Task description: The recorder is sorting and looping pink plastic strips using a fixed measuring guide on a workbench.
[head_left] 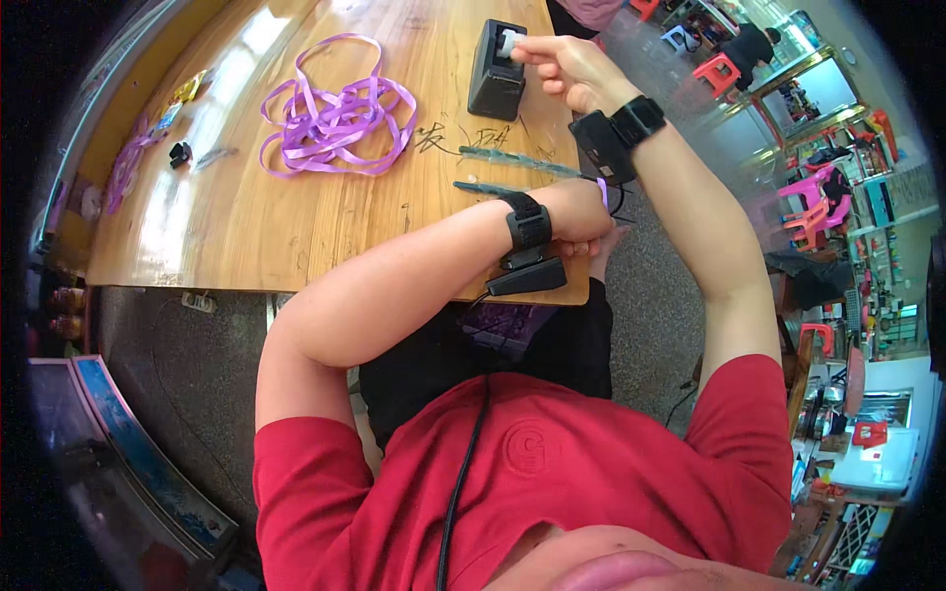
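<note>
My right hand point(574, 71) reaches to the black tape dispenser point(496, 84) near the table's right edge. Its thumb and forefinger are pinched at the whitish tape roll point(509, 43). My left hand point(579, 213) is bent over the table's near right corner, fingers curled closed. A short piece of purple ribbon point(603, 191) sticks out by its knuckles; the rest of the grip is hidden. Two long greenish strips point(512, 158) lie beside the left wrist, the nearer one partly behind it. Farther left rests a loose tangle of purple ribbon point(340, 123).
The wooden table point(325, 231) carries a small black object point(179, 155) and more purple ribbon point(128, 163) at its left side. Dark marks are drawn near the dispenser. Red stools point(716, 73) and a person point(751, 49) are off to the right.
</note>
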The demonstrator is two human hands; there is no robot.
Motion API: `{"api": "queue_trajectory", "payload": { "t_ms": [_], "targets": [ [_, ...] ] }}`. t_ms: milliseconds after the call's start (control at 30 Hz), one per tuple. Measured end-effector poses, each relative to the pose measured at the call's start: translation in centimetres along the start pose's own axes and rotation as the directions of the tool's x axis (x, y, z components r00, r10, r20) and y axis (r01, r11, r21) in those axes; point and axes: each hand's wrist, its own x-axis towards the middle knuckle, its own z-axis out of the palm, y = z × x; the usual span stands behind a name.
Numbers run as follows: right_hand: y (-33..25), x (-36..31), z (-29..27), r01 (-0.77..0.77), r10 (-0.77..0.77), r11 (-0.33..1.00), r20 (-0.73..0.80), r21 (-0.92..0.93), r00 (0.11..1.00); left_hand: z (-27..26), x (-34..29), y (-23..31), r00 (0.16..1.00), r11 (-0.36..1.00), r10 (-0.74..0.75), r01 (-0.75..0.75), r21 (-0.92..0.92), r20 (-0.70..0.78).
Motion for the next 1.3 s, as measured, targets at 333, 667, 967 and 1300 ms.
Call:
{"api": "queue_trajectory", "payload": {
  "t_ms": [333,667,967,1300],
  "targets": [
    [3.2,-4.3,0.8,-0.219,0.211,0.974,0.120,0.061,0.970,0.4,0.0,-0.6,0.999,0.976,0.053,-0.053,-0.212,-0.006],
    [2.7,-5.7,-1.6,-0.087,0.120,0.986,0.241,-0.145,0.963,0.8,1.3,-1.3,1.000,0.994,-0.015,0.018,-0.111,0.024],
    [3.3,-10.4,-10.8,0.199,0.092,0.732,0.385,-0.652,0.918,-0.5,0.0,-0.1,0.999,1.000,-0.011,0.010,0.025,0.030],
    [4.0,-11.2,-11.2,0.326,0.069,0.511,0.416,-0.795,0.907,0.2,-0.1,0.1,0.999,0.999,-0.031,0.031,-0.019,0.024]
  ]
}}
